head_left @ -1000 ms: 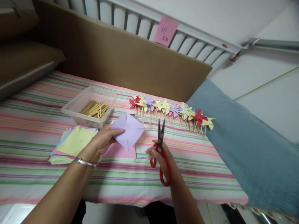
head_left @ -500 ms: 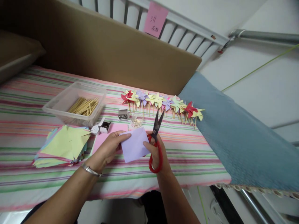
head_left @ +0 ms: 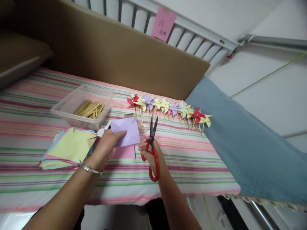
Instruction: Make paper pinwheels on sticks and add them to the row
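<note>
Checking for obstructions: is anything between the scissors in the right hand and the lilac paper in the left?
Nothing visible. The scissors in the right hand stand right of the lilac paper in the left hand, a narrow gap apart; a small cup on the striped cloth shows behind.

A lilac paper square [head_left: 126, 133] is pinched in the left hand [head_left: 105, 146]. Red-handled scissors [head_left: 152, 136] are gripped in the right hand [head_left: 147, 148], blades slightly parted, just beside the paper. Pinwheels [head_left: 168, 108] are lined up behind on the striped cloth [head_left: 192, 159].

Striped bed [head_left: 192, 166]: pinwheels [head_left: 168, 107], paper stack [head_left: 69, 148], stick tub [head_left: 79, 121].
</note>
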Demonstrator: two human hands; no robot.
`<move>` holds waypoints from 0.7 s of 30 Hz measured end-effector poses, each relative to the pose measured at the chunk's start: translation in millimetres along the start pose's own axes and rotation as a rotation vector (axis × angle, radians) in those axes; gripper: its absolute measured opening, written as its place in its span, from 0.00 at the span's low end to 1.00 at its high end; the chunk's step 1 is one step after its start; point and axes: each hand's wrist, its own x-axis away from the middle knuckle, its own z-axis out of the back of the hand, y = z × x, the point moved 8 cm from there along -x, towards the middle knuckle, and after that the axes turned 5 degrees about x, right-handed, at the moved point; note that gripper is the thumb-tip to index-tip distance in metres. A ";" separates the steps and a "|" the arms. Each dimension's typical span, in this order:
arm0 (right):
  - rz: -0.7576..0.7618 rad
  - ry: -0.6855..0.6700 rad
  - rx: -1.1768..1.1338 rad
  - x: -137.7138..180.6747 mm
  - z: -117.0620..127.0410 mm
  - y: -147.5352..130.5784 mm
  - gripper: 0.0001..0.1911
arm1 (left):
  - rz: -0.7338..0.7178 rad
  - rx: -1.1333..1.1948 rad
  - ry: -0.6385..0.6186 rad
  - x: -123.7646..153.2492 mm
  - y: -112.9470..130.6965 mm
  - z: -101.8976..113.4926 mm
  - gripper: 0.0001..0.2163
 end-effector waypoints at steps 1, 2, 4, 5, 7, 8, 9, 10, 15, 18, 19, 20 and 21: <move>-0.004 -0.053 0.042 1.6 -2.4 -0.9 0.19 | -0.001 -0.031 0.004 -3.5 5.5 5.4 0.18; -0.005 -0.102 0.073 4.0 -4.0 -2.2 0.18 | 0.006 -0.063 0.000 -6.2 9.7 9.6 0.17; -0.005 -0.195 0.114 10.5 -5.7 -4.9 0.17 | 0.018 -0.111 -0.016 -9.0 16.5 15.4 0.16; -0.012 -0.244 0.138 14.4 -6.6 -5.5 0.18 | 0.024 -0.126 -0.031 -9.5 18.7 16.6 0.16; -0.040 -0.333 0.205 22.2 -7.8 -5.0 0.18 | 0.031 -0.148 -0.066 -9.0 21.9 16.8 0.16; -0.061 -0.365 0.235 25.7 -7.9 -4.0 0.17 | 0.036 -0.162 -0.082 -8.5 22.9 16.3 0.16; -0.083 -0.384 0.257 28.6 -7.4 -3.3 0.17 | 0.042 -0.176 -0.099 -8.0 23.7 15.5 0.16; -0.103 -0.395 0.269 31.1 -6.8 -2.8 0.17 | 0.045 -0.188 -0.111 -7.5 24.5 14.9 0.16; -0.180 -0.411 0.296 38.9 -6.7 -2.8 0.17 | 0.041 -0.192 -0.129 -7.9 28.6 15.0 0.15; -0.234 -0.411 0.305 40.5 -7.0 -0.2 0.16 | 0.039 -0.197 -0.131 -9.1 28.5 16.4 0.15; -0.250 -0.413 0.312 40.8 -7.1 1.1 0.16 | 0.035 -0.200 -0.135 -9.5 28.3 16.6 0.15; -0.264 -0.414 0.320 40.9 -7.1 2.3 0.16 | 0.031 -0.205 -0.139 -9.8 28.1 16.9 0.15; -0.274 -0.416 0.331 41.0 -7.2 3.3 0.16 | 0.026 -0.211 -0.141 -10.0 28.1 17.2 0.15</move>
